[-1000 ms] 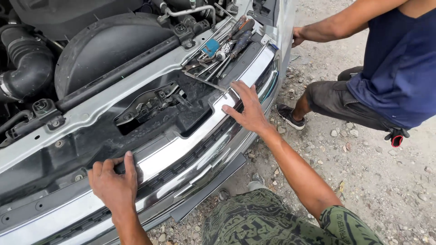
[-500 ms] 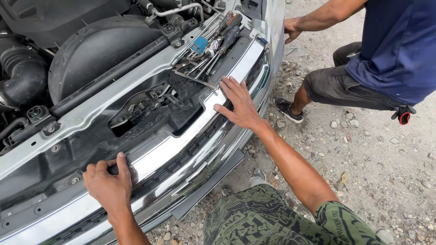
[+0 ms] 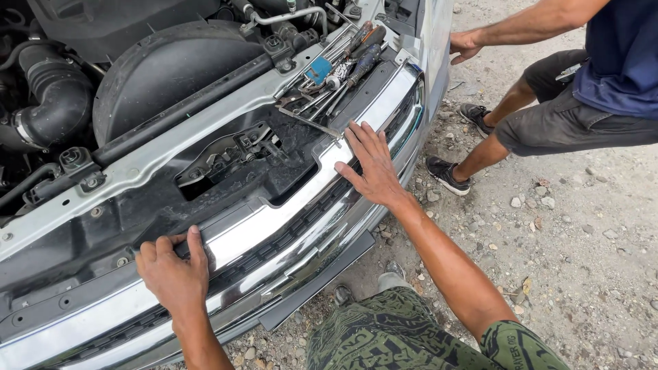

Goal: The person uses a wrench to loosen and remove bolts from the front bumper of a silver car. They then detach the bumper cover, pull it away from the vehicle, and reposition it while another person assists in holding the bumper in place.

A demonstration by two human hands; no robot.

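A chrome front grille runs across the nose of a car with its hood up. My left hand grips the grille's upper edge at the lower left, fingers curled over the top and thumb on the chrome. My right hand lies flat with spread fingers on the chrome strip further right. Just above that hand, several hand tools lie in a heap on the black radiator support, among them screwdrivers and pliers.
Another person in a dark blue shirt and grey shorts crouches at the right, one hand on the car's corner. The engine bay holds a black cover and an air hose. Gravel ground lies to the right.
Both my hands stay on the grille; the left has shifted slightly along its top edge. The view has moved a little, and the other person's hand remains at the car's corner.
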